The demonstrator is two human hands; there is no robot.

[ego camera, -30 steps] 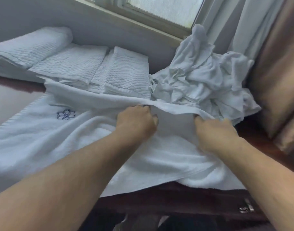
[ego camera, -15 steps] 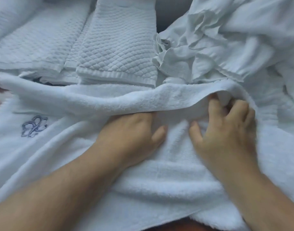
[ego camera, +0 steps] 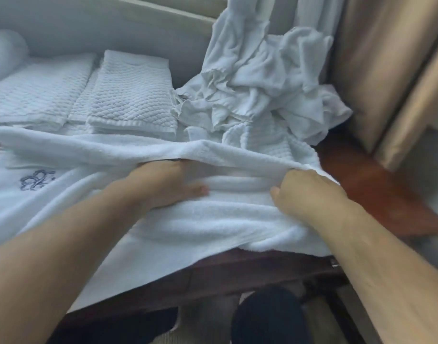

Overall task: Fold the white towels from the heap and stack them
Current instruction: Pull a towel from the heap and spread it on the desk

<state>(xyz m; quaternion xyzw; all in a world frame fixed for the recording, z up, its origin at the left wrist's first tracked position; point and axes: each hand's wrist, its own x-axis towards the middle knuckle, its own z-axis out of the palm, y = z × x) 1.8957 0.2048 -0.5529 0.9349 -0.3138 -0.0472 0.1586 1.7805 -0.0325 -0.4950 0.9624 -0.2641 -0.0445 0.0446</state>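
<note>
Back comes the view from half a second ago, wide enough now to show the dark wooden desk (ego camera: pixel 376 194) again, and both hands have slid apart along the fold. Spread across the desk's front edge and draping over it lies the big white terry towel with the blue embroidered emblem (ego camera: pixel 163 229), its far hem doubled toward the person in a thick roll.

Left hand (ego camera: pixel 163 184) lies nearly flat, fingers tucked under that rolled hem, thumb out on top; it presses more than it grips. Right hand (ego camera: pixel 309 192) is curled closed near the towel's right end, by the desk's right edge, bunching the hem in its fist.

Behind, toward the desk's back edge, sit the folded white quilted towels (ego camera: pixel 133 100) in neat piles, and at the back right corner the crumpled heap of white towels (ego camera: pixel 257 90) leans against the pale curtain (ego camera: pixel 376 60).

How will it handle? Thick, soft and floppy, I'd say, with no stiffness at all, and fairly weighty for cloth; the overhang could drag it off the front edge. Plush pile should grip skin well, so slipping is unlikely. Best holds look like the hemmed edge and corners, hands well apart, so the fold stays straight and not sagging between them.
</note>
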